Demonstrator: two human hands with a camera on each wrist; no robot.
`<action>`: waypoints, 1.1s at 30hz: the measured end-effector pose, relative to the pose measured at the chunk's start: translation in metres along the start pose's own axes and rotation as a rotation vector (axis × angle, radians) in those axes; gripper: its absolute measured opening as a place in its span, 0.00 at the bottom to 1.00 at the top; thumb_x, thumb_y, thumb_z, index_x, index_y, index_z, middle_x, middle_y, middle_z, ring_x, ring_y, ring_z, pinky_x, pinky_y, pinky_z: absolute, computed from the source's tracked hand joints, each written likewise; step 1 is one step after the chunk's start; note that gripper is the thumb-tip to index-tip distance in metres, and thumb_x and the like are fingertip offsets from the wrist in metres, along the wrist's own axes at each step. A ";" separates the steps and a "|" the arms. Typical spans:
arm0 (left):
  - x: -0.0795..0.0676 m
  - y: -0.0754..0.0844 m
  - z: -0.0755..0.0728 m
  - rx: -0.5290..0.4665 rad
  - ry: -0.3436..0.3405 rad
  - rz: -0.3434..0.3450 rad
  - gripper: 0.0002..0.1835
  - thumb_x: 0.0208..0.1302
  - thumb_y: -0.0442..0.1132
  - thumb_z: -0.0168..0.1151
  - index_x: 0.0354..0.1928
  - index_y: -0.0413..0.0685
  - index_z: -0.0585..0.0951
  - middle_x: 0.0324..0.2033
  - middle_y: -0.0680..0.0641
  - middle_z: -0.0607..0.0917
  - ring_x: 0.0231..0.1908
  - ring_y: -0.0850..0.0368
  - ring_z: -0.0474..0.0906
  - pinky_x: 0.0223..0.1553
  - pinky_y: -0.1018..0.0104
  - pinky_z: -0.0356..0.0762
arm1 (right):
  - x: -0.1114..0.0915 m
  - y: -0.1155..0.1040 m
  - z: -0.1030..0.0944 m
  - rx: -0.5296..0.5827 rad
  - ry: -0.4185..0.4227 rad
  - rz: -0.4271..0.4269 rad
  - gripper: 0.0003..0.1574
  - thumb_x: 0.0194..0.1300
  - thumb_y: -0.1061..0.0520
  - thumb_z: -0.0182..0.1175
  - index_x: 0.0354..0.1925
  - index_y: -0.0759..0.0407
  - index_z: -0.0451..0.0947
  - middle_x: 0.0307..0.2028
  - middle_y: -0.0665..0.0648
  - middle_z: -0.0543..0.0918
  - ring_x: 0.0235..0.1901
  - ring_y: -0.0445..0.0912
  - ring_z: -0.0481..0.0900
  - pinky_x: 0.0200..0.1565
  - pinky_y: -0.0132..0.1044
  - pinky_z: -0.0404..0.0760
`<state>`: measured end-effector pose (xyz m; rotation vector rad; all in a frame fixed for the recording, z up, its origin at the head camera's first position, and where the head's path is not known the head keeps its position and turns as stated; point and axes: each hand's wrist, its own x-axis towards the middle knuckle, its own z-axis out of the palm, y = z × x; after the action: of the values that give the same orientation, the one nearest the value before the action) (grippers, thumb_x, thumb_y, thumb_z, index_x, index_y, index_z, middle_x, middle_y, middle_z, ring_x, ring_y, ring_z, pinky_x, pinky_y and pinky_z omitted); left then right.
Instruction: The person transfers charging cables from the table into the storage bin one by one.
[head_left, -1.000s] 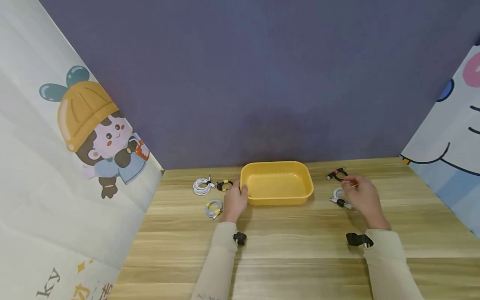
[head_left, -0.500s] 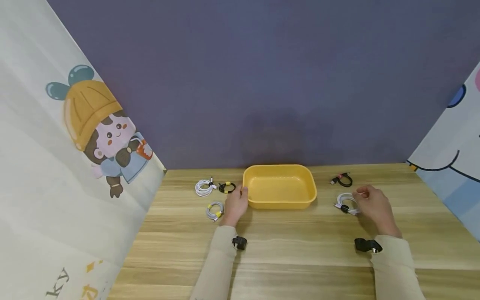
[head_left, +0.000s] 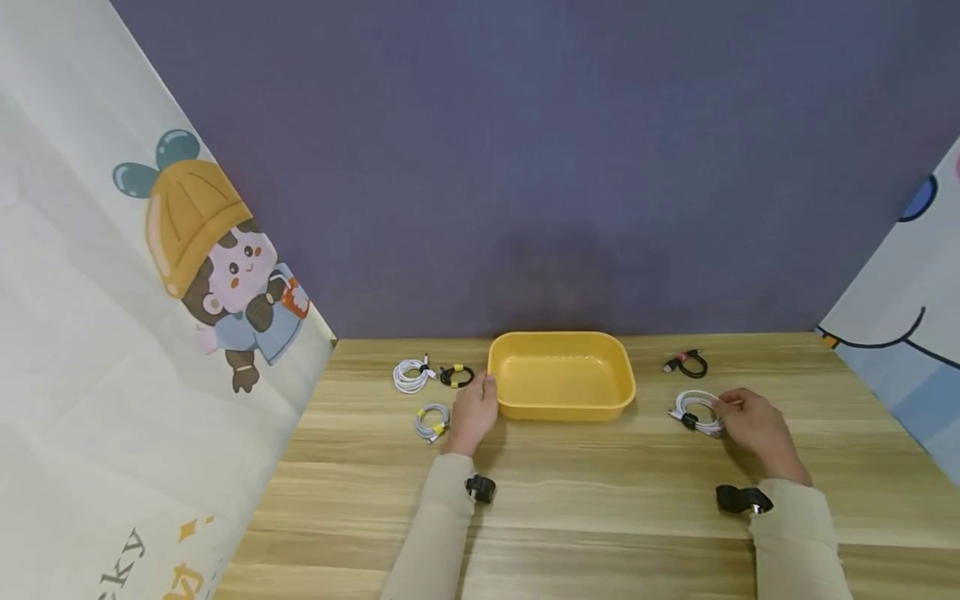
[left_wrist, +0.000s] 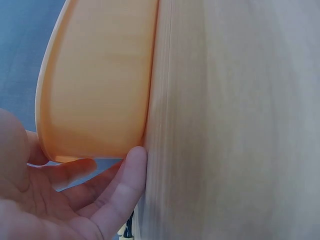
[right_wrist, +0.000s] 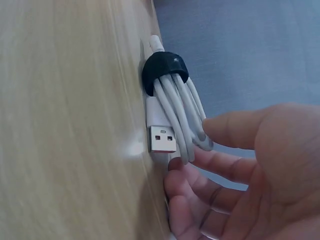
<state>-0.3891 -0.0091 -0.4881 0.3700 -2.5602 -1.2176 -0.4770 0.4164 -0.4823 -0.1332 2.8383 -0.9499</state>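
My right hand pinches the right side of a coiled white USB cable between thumb and index finger. A black strap binds this coil, and its metal USB plug lies near the tabletop in the right wrist view. At the left end of a yellow plastic basin, my left hand holds the rim, thumb over the edge and fingers along the outer wall. The basin stands upright with nothing inside. Behind the white coil lies a short black USB cable with a red band.
Left of the basin lie a white cable coil, a black cable with yellow ties and a grey coil with yellow ties. A dark panel rises behind the wooden table; printed sheets flank it.
My right hand has moved from beside the black cable toward me and down onto the white coil, gripping its edge. The left hand has stayed at the basin. The head view has shifted slightly.
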 end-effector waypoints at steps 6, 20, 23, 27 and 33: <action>0.000 -0.001 0.000 -0.028 -0.022 -0.020 0.26 0.83 0.47 0.40 0.72 0.43 0.72 0.67 0.37 0.78 0.67 0.34 0.74 0.68 0.40 0.69 | 0.001 0.003 -0.001 -0.014 -0.010 -0.008 0.36 0.80 0.43 0.44 0.62 0.76 0.70 0.52 0.77 0.80 0.48 0.68 0.80 0.45 0.59 0.77; -0.002 -0.001 0.000 -0.034 -0.033 -0.031 0.26 0.82 0.48 0.40 0.71 0.44 0.73 0.66 0.37 0.79 0.66 0.35 0.75 0.67 0.39 0.71 | 0.001 0.005 -0.001 -0.018 -0.016 -0.022 0.35 0.80 0.44 0.44 0.59 0.77 0.73 0.50 0.77 0.81 0.50 0.72 0.78 0.48 0.63 0.76; -0.001 -0.002 0.000 -0.037 -0.037 -0.028 0.25 0.83 0.48 0.40 0.71 0.44 0.73 0.65 0.37 0.80 0.65 0.35 0.76 0.66 0.39 0.72 | 0.001 0.004 -0.001 -0.012 -0.016 -0.020 0.35 0.80 0.44 0.45 0.59 0.77 0.73 0.50 0.77 0.82 0.49 0.71 0.79 0.47 0.61 0.76; -0.001 -0.001 -0.001 -0.043 -0.039 -0.033 0.25 0.83 0.47 0.40 0.71 0.44 0.73 0.65 0.37 0.80 0.66 0.35 0.75 0.66 0.39 0.71 | 0.001 0.004 0.001 0.002 -0.007 -0.014 0.34 0.79 0.45 0.46 0.58 0.76 0.74 0.49 0.76 0.82 0.48 0.69 0.80 0.46 0.60 0.76; -0.001 -0.001 0.001 -0.043 -0.030 -0.044 0.26 0.82 0.49 0.40 0.71 0.45 0.73 0.66 0.38 0.79 0.67 0.35 0.74 0.68 0.40 0.70 | 0.000 0.004 0.002 0.001 -0.002 -0.019 0.32 0.79 0.47 0.47 0.56 0.76 0.74 0.46 0.75 0.83 0.46 0.67 0.80 0.45 0.59 0.76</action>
<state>-0.3886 -0.0089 -0.4894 0.4030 -2.5590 -1.3017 -0.4771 0.4181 -0.4865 -0.1616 2.8395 -0.9537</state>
